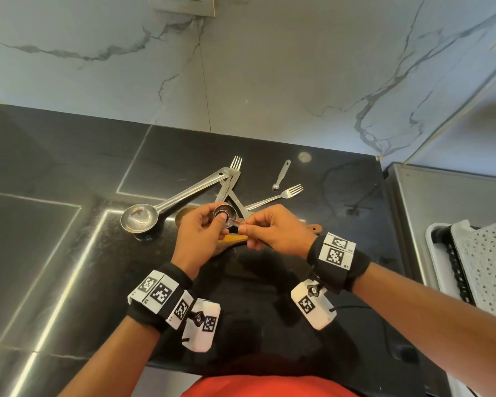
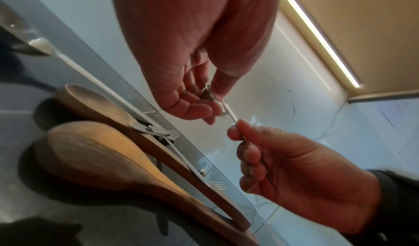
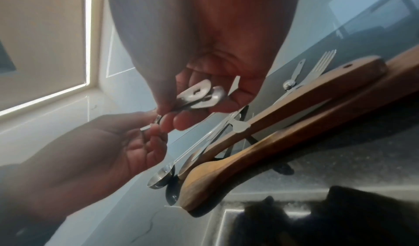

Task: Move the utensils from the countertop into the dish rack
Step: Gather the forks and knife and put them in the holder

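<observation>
Utensils lie heaped on the black countertop (image 1: 312, 282): a steel ladle (image 1: 166, 204), wooden spoons (image 2: 108, 160), forks (image 1: 272, 197) (one small spoon (image 1: 281, 174) lies apart). Above them, the left hand (image 1: 201, 236) cups a measuring cup (image 1: 224, 214); the right hand (image 1: 278, 230) pinches its handle. The dish rack (image 1: 453, 267) sits far right.

Black wristbands (image 1: 338, 262) bear white checkered tags; the shirt (image 1: 269, 386) is red.

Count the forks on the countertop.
2. One fork lies at the back of the pile, tines toward the wall; the other lies right of it, tines pointing right. The hands may hide more.
</observation>
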Available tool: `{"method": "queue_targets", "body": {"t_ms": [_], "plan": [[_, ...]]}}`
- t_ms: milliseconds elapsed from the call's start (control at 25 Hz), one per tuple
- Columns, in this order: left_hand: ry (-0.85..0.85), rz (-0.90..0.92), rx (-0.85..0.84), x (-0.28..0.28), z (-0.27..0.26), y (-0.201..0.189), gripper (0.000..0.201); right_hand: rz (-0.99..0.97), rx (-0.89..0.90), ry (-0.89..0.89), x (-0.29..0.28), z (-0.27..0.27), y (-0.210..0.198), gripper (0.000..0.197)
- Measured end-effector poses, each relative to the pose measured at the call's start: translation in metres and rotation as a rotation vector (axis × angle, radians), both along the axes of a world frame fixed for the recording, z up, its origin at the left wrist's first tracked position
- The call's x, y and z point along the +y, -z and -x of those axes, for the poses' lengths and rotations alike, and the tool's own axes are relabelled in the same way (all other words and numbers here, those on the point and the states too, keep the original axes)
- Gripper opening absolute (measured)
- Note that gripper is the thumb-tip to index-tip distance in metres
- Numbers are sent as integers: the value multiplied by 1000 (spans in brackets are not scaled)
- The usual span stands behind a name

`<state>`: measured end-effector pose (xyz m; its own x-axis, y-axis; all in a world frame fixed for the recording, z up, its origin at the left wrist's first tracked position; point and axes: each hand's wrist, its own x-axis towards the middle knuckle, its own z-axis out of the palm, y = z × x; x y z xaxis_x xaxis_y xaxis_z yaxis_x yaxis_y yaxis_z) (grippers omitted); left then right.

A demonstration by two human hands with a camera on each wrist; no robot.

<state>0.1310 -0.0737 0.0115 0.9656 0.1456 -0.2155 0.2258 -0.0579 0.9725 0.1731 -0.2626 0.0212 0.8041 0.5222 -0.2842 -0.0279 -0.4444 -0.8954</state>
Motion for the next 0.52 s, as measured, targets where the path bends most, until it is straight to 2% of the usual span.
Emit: {"method": "queue_targets", "body": {"t_ms": [160, 320, 440, 520], "plan": [[-55, 257, 89, -8, -6, -6, 27, -141, 109, 130, 7, -1, -2, 17], [-36, 319, 99, -9, -13, -9, 16, -229, 262, 188, 20, -4, -1, 24], [-54, 302, 100, -2, -16, -8, 19, -143, 249, 109, 24, -13, -1, 26], [-68, 299, 114, 0, -17, -7, 20, 3, 139, -11, 22, -22, -6, 28]]}}
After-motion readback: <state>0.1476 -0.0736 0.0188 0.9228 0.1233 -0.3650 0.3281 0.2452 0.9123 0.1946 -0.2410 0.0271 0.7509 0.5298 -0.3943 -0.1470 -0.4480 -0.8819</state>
